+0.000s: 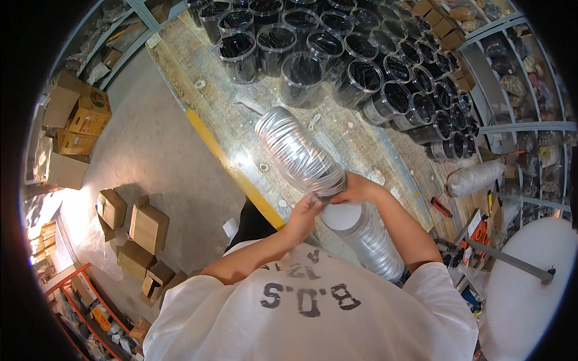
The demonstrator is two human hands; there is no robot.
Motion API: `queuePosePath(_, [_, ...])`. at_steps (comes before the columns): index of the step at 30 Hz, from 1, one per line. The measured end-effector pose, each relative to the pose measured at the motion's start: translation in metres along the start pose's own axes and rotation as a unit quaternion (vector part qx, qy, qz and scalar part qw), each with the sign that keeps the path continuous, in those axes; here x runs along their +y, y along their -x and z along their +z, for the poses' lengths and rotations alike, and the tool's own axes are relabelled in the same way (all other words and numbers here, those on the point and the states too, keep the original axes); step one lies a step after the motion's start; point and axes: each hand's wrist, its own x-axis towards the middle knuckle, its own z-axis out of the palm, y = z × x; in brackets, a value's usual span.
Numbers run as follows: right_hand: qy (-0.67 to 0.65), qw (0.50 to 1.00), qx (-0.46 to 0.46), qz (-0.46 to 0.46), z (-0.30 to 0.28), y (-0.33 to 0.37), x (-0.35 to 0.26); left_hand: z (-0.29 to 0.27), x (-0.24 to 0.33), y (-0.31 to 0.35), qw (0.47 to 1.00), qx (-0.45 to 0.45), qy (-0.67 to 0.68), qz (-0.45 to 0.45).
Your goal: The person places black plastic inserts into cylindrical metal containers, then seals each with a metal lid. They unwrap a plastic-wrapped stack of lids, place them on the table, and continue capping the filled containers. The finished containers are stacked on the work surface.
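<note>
A long stack of silvery round lids in a clear plastic sleeve (298,147) lies slanted on the table, its far end toward the jars. At its near end, my left hand (305,215) pinches the plastic with thumb and fingers. My right hand (359,188) curls over the same end from the right, its fingertips partly hidden. Just below my hands is a second stack of clear, shiny round pieces (374,249), with a flat white disc (342,216) facing up at its end. This stack slants toward my right elbow, close against my shirt.
Many clear round jars (303,78) with black insides crowd the table's (229,129) far side. To the right lie a plastic-wrapped roll (475,178), a red cutter (441,207) and an orange tape dispenser (478,231). Cardboard boxes (149,225) sit on the floor at left.
</note>
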Motion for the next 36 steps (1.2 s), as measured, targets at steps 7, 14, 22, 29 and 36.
queuePosePath(7, [-0.11,0.986,0.061,-0.114,0.029,-0.011,-0.002,-0.002,0.01,-0.006,0.999,0.018,-0.006,-0.029])
queuePosePath(14, [-0.147,0.976,0.095,-0.131,0.035,0.011,-0.053,0.011,0.04,0.006,0.998,0.042,0.015,-0.054])
queuePosePath(22, [-0.332,0.935,-0.113,-0.044,0.024,0.036,-0.064,0.012,0.073,0.002,0.964,-0.082,-0.247,-0.057])
queuePosePath(29, [-0.305,0.944,-0.124,-0.026,0.014,0.029,-0.044,0.047,0.063,-0.009,0.929,-0.112,-0.333,-0.117])
queuePosePath(36, [-0.426,0.899,-0.02,-0.098,0.012,0.036,-0.022,0.063,0.018,-0.032,0.831,-0.157,-0.532,0.033])
